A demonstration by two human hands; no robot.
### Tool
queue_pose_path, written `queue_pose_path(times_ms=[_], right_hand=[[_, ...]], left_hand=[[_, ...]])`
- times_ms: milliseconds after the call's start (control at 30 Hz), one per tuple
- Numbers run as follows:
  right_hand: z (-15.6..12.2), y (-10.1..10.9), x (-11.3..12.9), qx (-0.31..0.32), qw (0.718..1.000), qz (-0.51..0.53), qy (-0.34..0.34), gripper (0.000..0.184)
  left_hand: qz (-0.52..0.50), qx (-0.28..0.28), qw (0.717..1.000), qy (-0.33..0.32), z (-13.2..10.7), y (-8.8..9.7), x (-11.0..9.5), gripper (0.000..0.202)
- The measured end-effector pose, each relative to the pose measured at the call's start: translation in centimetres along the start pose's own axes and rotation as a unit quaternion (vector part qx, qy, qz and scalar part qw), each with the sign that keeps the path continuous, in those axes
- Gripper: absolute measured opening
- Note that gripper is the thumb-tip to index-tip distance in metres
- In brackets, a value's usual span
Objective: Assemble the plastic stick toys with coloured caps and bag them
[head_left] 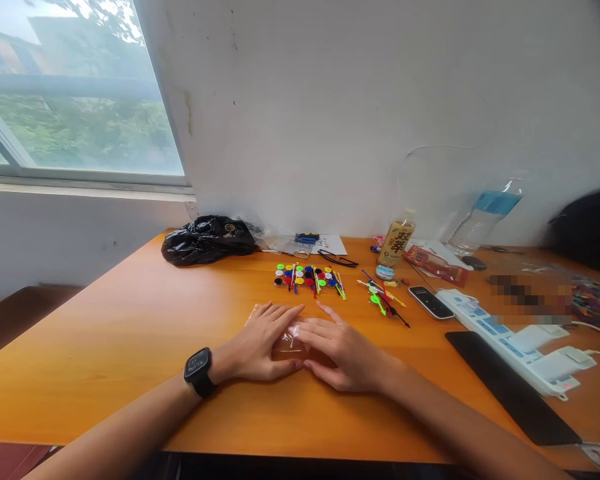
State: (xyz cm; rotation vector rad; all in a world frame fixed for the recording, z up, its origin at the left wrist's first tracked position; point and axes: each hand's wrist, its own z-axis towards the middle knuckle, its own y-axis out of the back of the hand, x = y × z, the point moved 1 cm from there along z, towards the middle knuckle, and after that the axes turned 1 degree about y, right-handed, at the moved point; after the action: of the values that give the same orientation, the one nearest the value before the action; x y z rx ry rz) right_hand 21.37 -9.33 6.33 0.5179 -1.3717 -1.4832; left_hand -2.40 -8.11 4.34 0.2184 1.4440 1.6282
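Nearest the camera, both forearms reach in over the orange wooden table (130,333), and the left wrist wears a black square smartwatch (199,372). The left hand (260,347) and the right hand (340,350) lie open, palms down and fingers stretched. They grip nothing and rest side by side on a small clear plastic bag (286,341). This pouch lies flat on the table at the middle of its near half, mostly covered by the hands. Only a crinkled strip shows between them and a corner past the left fingertips. Whether anything is inside cannot be told, though it looks flat.

Judging by the layout, little has gone into the pouch so far. Just beyond the fingertips, the small round coloured plastic discs (305,275) sit in rows on the bare wood, with thin sticks laid across them. A loose scatter of coloured plastic sticks (384,299) lies to their right.

Further right are a black mobile phone (431,302), a white power strip (510,337) with plugs in it, and a black flat pad (510,387).

Against the wall, a crumpled black plastic bag (207,239) bulges, its contents hidden. A yellow-labelled tea bottle (396,243) stands upright, and a clear water bottle with a blue label (483,217) leans.
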Motion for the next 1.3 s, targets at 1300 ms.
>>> queue_pose_path(times_ms=[1300], right_hand=[[-1.7,7.7,-12.8,-0.064,0.916,-0.215,-0.333,0.015]], left_hand=[[-0.007,-0.074,0.997,0.011,1.5,1.5,3.3,0.084]])
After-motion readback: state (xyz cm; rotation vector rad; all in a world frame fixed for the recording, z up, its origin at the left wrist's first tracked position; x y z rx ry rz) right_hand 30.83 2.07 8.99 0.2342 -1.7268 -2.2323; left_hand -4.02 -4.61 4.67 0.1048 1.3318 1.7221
